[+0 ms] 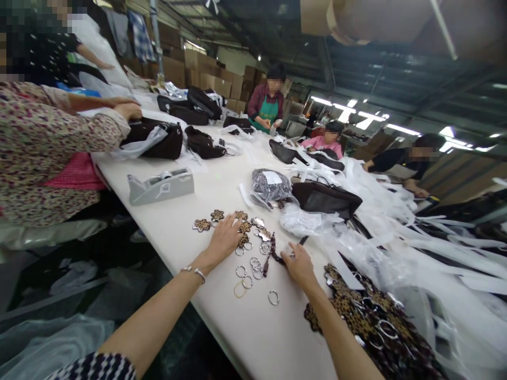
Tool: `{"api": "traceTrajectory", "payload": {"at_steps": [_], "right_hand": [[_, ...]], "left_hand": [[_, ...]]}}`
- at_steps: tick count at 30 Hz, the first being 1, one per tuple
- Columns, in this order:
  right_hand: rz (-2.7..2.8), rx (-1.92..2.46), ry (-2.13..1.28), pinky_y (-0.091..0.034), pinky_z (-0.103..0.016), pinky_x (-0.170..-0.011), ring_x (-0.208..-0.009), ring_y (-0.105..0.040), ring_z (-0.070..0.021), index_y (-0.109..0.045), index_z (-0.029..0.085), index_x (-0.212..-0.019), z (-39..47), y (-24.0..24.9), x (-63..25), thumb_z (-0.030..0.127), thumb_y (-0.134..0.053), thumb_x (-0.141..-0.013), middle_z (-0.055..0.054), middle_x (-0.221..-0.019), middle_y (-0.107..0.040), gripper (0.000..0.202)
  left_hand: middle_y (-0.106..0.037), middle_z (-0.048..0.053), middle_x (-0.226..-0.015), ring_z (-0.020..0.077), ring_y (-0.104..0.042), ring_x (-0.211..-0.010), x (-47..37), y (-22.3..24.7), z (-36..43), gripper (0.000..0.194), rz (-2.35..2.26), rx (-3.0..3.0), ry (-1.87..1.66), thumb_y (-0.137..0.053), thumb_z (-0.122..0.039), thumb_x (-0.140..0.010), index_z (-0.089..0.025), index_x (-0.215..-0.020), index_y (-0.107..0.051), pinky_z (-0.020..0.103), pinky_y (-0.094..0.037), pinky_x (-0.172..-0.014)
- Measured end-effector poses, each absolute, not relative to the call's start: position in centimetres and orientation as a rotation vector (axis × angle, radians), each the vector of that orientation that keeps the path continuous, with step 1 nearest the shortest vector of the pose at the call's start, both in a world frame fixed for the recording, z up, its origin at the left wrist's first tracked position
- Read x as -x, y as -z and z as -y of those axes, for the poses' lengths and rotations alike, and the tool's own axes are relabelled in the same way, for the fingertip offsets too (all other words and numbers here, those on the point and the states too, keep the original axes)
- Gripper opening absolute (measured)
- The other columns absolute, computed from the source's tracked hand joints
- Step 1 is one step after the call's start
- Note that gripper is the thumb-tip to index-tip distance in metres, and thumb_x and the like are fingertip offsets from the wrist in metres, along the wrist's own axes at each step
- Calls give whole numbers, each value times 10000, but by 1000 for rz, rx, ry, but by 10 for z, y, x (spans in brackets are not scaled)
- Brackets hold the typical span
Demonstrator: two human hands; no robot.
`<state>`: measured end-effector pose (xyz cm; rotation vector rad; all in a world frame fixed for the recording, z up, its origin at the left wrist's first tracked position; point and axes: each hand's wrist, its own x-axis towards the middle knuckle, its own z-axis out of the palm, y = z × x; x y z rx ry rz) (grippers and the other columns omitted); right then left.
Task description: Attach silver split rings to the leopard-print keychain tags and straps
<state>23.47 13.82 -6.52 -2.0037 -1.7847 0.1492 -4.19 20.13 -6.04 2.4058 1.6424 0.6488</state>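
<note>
Leopard-print flower-shaped charms lie in a loose group on the white table. My left hand, a bracelet at its wrist, rests over several of them with its fingers stretched out. Silver rings are scattered just below, and one single ring lies nearer the front edge. A dark braided strap runs into the fingers of my right hand, which are closed on its end. The fingertips partly hide that end, and a short dark piece sticks out beyond them.
A big pile of leopard-print charms with rings lies at the right under my forearm. A grey tape dispenser stands at the left edge. Ahead are a bagged bundle, a dark bag and white plastic wrapping. Several people work around the table.
</note>
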Motion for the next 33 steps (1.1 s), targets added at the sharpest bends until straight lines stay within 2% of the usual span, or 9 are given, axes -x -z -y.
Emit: {"api": "traceTrajectory", "payload": {"at_steps": [4,8,12,15,19,23,26,29,33], "right_hand": [[1820,1900,-86,-289,-580,-1075,-1322,-420,-346,-686,201,-1157,-133,79,-215,423,-526,-919,-146,-1324,-596,363],[1916,1704,-31,-259,-616,-1089,-1370,-361,-342,-710,230,-1111,-120,84,-211,412,-556,-915,-107,-1287,-632,308],[2013,1522,-21,-273,-600,-1098,-1294,-479,-303,-712,236,-1076,-114,78,-208,310,-591,-897,-90,-1201,-684,229],[2049,1425,-31,-295,-546,-1096,-1166,-573,-261,-712,226,-1027,-110,70,-203,256,-569,-900,-74,-1095,-717,193],[2001,1488,-83,-397,-424,-964,-970,-605,-222,-709,202,-940,-107,59,-197,292,-549,-922,-65,-976,-713,184],[1936,1656,-96,-392,-378,-872,-907,-562,-225,-733,210,-931,-111,53,-185,392,-641,-854,-63,-923,-684,218],[1892,1708,-176,-377,-374,-845,-886,-544,-228,-741,231,-870,-115,50,-168,350,-647,-838,-59,-904,-677,155],[1849,1686,-269,-388,-368,-825,-868,-556,-228,-708,217,-789,-114,47,-155,272,-634,-817,-54,-855,-685,96],[1779,1655,-345,-447,-336,-762,-783,-604,-199,-663,198,-822,-103,36,-157,287,-588,-826,-35,-823,-692,116]], "left_hand": [[-403,162,-1517,334,-327,-1418,24,59,-233,470,-1569,-2423,-588,-514,-298,-934,-192,-1388,-451,567,-283,-1121],[-429,139,-1503,316,-370,-1397,15,63,-237,416,-1419,-2472,-526,-498,-281,-945,-216,-1356,-496,565,-291,-1121],[-439,103,-1504,288,-384,-1394,19,61,-214,394,-1274,-2511,-487,-481,-269,-955,-257,-1346,-525,539,-305,-1131],[-504,71,-1461,248,-434,-1365,28,52,-193,361,-1164,-2530,-471,-529,-247,-930,-263,-1285,-592,450,-334,-1139],[-636,50,-1323,197,-547,-1262,48,38,-167,345,-1008,-2384,-559,-523,-189,-916,-235,-1238,-637,356,-390,-1108],[-634,75,-1317,220,-561,-1233,72,39,-144,326,-1269,-2247,-684,-522,-205,-917,-216,-1216,-651,391,-405,-1094],[-623,108,-1322,260,-544,-1248,87,47,-129,318,-1474,-2249,-666,-569,-220,-896,-192,-1200,-655,441,-397,-1094],[-660,85,-1255,255,-576,-1184,92,50,-120,288,-1487,-2278,-648,-602,-203,-871,-213,-1151,-668,430,-426,-1056],[-694,65,-1110,254,-593,-1057,93,50,-116,318,-1520,-2243,-691,-646,-180,-818,-218,-1134,-653,409,-458,-977]]}}
